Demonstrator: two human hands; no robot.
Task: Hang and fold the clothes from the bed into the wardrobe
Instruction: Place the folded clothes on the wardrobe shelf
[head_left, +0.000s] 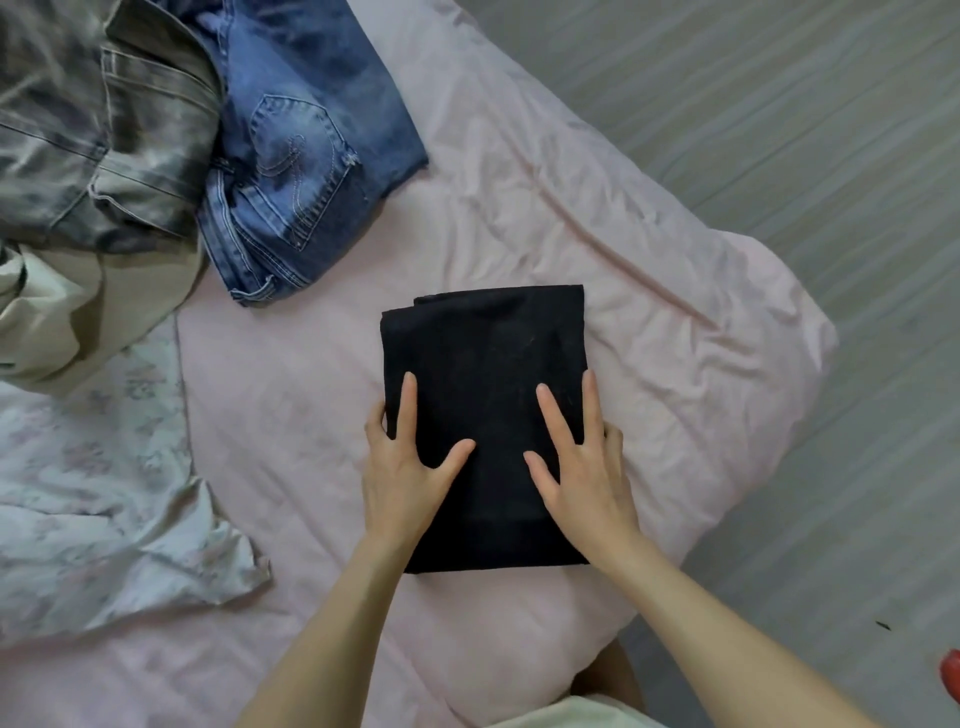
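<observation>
A black garment (483, 364), folded into a neat rectangle, lies on the pink bed cover (597, 249) in the middle of the head view. My left hand (402, 467) lies flat on its left edge, fingers straight, with the outer fingers over the side of the fold. My right hand (582, 467) presses flat on its right part, fingers spread and straight. Neither hand curls round the cloth.
Blue jeans (296, 156) lie at the upper left of the bed, beside grey washed jeans (98, 119) and a beige garment (67, 312). A pale floral sheet (88, 499) is bunched at the left. Grey floor (831, 130) runs along the bed's right side.
</observation>
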